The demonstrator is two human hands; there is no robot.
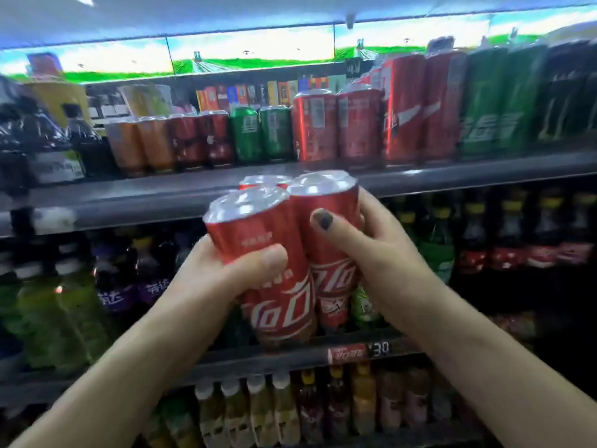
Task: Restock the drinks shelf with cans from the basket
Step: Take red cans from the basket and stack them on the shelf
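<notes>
— Where are the cans?

— Three tall red cans (pixel 284 253) are bunched together, upright, in front of the drinks shelf's (pixel 452 176) front edge, not on it.

— And the grip?

— The left hand (pixel 226 270) curls round the near can, thumb across its front. The right hand (pixel 365 240) wraps the right-hand can. Red and green cans (pixel 274 130) line the shelf behind.

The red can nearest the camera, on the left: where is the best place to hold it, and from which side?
Hold the nearest red can around its mid-body from its left side, as the left hand does. It stands upright, and its right side presses against the neighbouring can, held by the right hand.
</notes>
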